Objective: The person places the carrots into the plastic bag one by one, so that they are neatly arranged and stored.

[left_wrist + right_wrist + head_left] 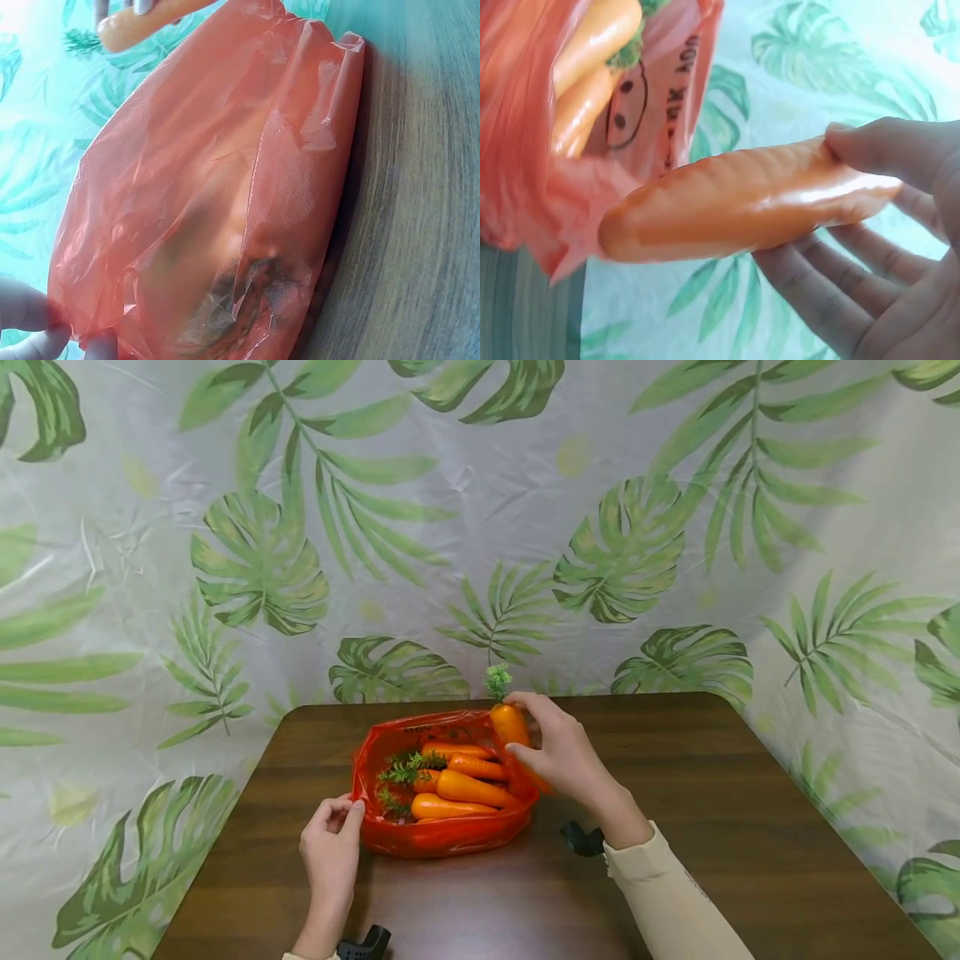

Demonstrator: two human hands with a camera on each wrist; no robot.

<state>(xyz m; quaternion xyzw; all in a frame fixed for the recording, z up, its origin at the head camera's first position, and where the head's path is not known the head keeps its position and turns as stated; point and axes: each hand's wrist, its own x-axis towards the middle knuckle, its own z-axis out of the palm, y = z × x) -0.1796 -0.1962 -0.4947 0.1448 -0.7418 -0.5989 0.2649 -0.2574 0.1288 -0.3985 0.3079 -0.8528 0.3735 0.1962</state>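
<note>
A red plastic bag (pixel 442 839) lies on the table with its mouth spread open toward me. Several orange carrots (pixel 472 789) with green tops are inside it. My left hand (pixel 332 839) pinches the bag's left rim between thumb and fingers; in the left wrist view its fingertips (pixel 30 307) grip the thin plastic. At the bag's right edge, my right hand (pixel 562 747) holds one carrot (pixel 510 725) near its leafy end, green top up. The right wrist view shows this carrot (pixel 727 202) between thumb and fingers, its tip beside the bag's edge.
The dark brown wooden table (pixel 675 777) extends around the bag on all sides. Behind it hangs a pale curtain (pixel 510 527) with a green leaf print. Black printing, including a smiley face, marks the bag's inner wall.
</note>
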